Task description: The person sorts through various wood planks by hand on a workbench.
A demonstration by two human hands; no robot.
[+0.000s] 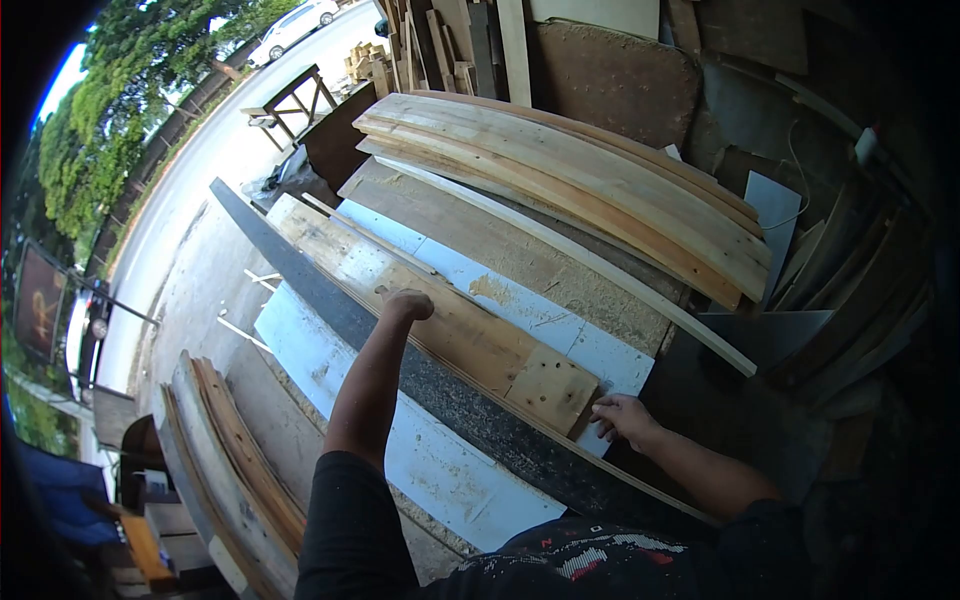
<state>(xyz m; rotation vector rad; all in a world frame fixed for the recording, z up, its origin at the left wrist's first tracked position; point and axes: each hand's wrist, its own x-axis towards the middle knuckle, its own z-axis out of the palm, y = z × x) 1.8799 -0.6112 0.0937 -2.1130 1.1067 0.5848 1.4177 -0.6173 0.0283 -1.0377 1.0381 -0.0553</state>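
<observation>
A wide wooden plank (470,338) lies lengthwise in front of me, with a paler square section (552,388) at its near right end. My left hand (407,304) rests at the plank's middle; its fingers are mostly hidden from above. Just off the near right end is my right hand (624,418), its fingers loosely bent and apart, with nothing visible in them. Along the plank's near side runs a long dark speckled board (445,400). Underneath shows a light-blue sheet (440,475) scattered with sawdust. A narrow wood strip (375,240) lies along the plank's far side.
Beyond the blue sheet, several long boards (580,180) are stacked, with a thin batten (600,265) in front. More planks (235,450) stand at the lower left. Scrap sheets lean against the back wall. A wooden stand (290,105) is near the road.
</observation>
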